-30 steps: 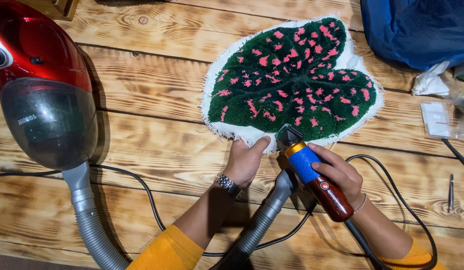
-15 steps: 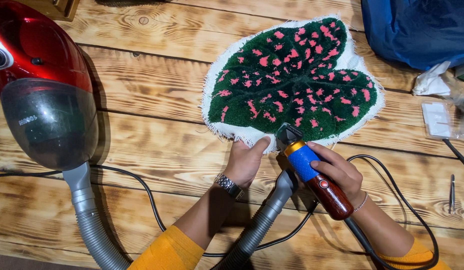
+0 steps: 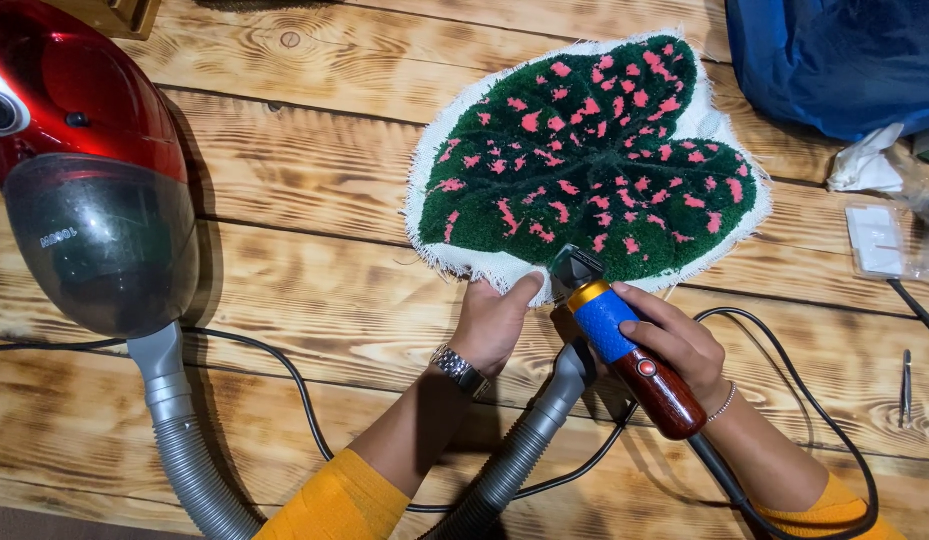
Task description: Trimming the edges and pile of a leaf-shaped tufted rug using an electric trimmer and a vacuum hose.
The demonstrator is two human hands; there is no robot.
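A leaf-shaped tufted rug (image 3: 595,155), dark green with pink spots and a frayed white cloth border, lies on the wooden floor (image 3: 315,190). My left hand (image 3: 493,320), with a metal watch on the wrist, presses down on the rug's near white edge. My right hand (image 3: 675,345) grips an electric clipper (image 3: 625,335) with a blue grip and a dark red wooden body. Its metal head touches the rug's near edge. A grey vacuum hose nozzle (image 3: 565,385) lies just under the clipper, between my hands.
A red canister vacuum cleaner (image 3: 80,160) stands at the left, its ribbed grey hose (image 3: 180,440) curving along the bottom. Black cables (image 3: 285,365) cross the boards. A blue bag (image 3: 835,55), crumpled paper, a plastic packet (image 3: 880,240) and a small metal tool (image 3: 906,385) lie at right.
The clipper head has shifted slightly along the rug's near edge. My left hand stays pressed on the border.
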